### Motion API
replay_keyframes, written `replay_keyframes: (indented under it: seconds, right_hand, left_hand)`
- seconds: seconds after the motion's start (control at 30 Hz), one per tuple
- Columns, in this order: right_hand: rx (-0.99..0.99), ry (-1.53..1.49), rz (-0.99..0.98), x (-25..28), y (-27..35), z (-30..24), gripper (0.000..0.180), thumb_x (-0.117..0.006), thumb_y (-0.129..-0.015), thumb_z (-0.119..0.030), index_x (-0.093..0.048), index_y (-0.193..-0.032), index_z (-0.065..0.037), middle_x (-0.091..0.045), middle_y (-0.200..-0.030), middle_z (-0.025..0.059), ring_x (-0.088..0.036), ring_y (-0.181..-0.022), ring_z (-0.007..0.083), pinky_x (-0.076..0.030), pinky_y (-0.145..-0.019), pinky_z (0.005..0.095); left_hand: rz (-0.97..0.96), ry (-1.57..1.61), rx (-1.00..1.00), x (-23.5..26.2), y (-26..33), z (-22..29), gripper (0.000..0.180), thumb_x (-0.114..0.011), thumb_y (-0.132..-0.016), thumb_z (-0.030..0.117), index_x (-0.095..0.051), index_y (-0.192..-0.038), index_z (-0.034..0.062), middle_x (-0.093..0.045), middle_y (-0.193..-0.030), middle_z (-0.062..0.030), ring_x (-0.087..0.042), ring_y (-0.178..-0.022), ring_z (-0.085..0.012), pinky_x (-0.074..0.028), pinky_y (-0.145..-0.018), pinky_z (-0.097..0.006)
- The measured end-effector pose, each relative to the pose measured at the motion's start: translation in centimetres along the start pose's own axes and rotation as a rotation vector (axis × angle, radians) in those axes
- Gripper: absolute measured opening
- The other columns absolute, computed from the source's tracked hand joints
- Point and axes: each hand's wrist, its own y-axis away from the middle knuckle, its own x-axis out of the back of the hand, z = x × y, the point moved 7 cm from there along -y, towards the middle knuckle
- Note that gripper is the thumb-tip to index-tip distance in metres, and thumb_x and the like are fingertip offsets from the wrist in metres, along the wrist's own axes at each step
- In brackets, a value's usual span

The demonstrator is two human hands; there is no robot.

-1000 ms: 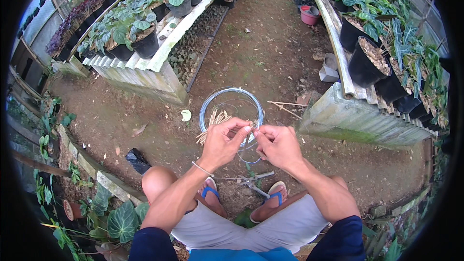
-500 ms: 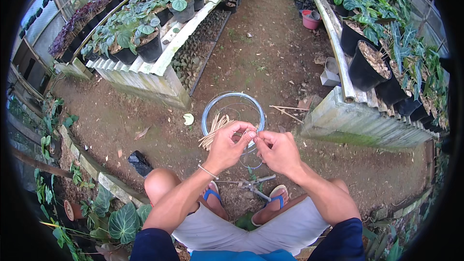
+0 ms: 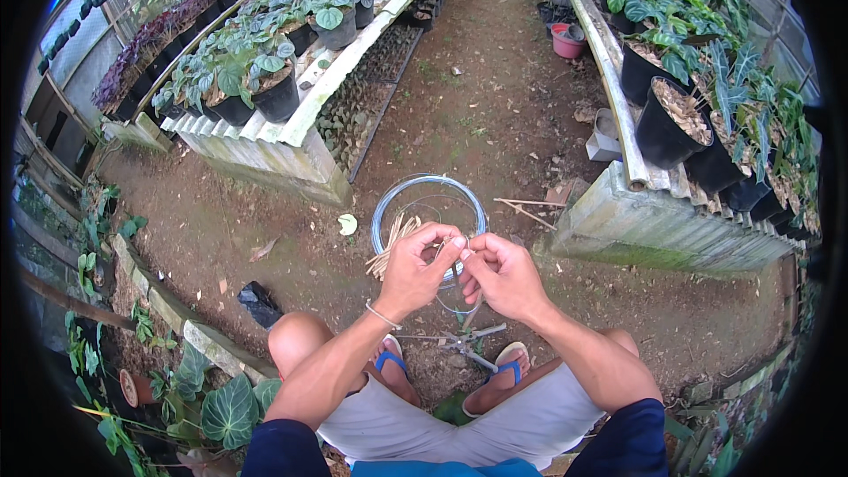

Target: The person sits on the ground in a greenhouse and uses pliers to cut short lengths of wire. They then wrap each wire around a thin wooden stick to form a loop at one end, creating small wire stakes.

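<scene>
Far to my left ran a long bench (image 3: 291, 124) crowded with potted plants (image 3: 256, 79) in black pots, and nearer on that side a black scrap (image 3: 259, 303) lay on the bare dirt. A small pale leaf (image 3: 348, 224) sat on the ground just left of the coil of wire (image 3: 428, 212), which lay flat on the dirt right in front of me, with a bundle of thin pale sticks (image 3: 393, 243) resting across its left rim. My left hand (image 3: 411, 269) was raised over the near edge of that coil, its fingers curled shut and pinching a strand of the wire against the thumb. My right hand (image 3: 503, 274) met it fingertip to fingertip, its fingers likewise closed on the same strand, which trailed down between them. Below my hands a pair of pliers (image 3: 464, 340) lay on the ground between my feet in blue sandals (image 3: 508, 369). To my right stood another bench (image 3: 654, 221) with big black pots (image 3: 667, 110), and a pink pot (image 3: 565, 40) sat far off.
</scene>
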Motion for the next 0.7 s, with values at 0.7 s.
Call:
replay_keyframes:
  seconds: [0.7]
  right_hand:
    - [0.134,0.151,-0.175,-0.1,0.1,-1.0,0.02,-0.067,-0.099,-0.02,-0.061,-0.087,-0.004,-0.057,-0.064,-0.0029,-0.049,-0.057,0.0043,-0.04,-0.05,0.0261]
  left_hand:
    - [-0.164,0.079,0.079,0.1,0.4,0.1,0.006,-0.07,-0.096,0.005,-0.07,-0.096,-0.0003,-0.068,-0.091,0.0,-0.059,-0.082,-0.006,-0.049,-0.072,-0.024]
